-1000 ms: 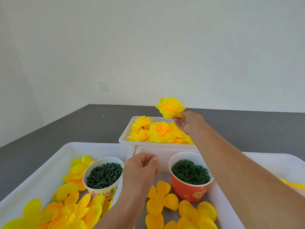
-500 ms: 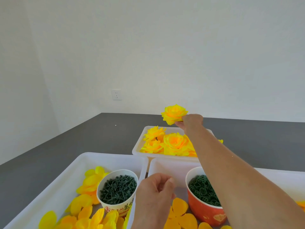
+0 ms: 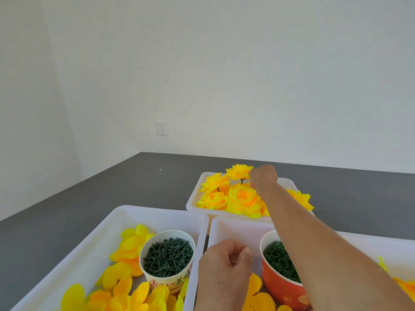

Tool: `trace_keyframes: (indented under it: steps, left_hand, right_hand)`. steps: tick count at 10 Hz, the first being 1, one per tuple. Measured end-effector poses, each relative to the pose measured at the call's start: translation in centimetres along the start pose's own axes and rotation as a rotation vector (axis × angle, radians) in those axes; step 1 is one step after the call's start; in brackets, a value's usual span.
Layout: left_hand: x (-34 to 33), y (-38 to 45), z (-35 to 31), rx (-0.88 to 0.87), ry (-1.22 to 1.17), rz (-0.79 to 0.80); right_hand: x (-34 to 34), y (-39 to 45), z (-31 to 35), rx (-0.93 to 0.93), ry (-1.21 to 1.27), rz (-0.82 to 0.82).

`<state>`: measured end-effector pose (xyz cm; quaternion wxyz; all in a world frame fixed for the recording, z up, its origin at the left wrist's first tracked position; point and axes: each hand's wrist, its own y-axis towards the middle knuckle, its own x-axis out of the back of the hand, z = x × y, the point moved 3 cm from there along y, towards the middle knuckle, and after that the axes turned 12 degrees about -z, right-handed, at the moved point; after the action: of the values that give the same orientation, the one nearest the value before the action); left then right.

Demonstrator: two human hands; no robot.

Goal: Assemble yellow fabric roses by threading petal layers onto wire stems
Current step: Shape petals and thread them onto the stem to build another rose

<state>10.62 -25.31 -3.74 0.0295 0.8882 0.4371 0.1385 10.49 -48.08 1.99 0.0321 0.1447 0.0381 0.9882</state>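
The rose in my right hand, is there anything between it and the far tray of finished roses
Nothing visible blocks it. The right hand holds the rose at the far tray, just above the finished roses piled there. The only things beneath it are those roses, which it would rest on.
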Motion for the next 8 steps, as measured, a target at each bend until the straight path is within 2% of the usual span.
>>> trace_keyframes:
  steps: [2,4,5,6,8]
  left_hand:
    - [0.2,-0.2,-0.1,-0.017,0.02,-0.006]
    - [0.5,-0.5,-0.5,-0.074,0.037,-0.026]
    - [0.6,-0.7,-0.5,-0.094,0.017,-0.022]
    - [0.8,-0.8,-0.5,-0.081,-0.021,-0.027]
    - [0.7,-0.7,-0.5,-0.039,-0.085,-0.054]
  right_hand:
    - [1.4,-0.3,1.0,0.197,-0.365,-0.003]
    - [3.3,-3.6,1.8,0.411,-0.473,0.065]
    - [4.8,-6.6,1.1,0.419,-0.28,0.121]
    - [6.9,-9.9,-0.1,0.35,-0.133,0.156]
    - [10.5,-14.1,-2.2,0.229,0.046,0.239]
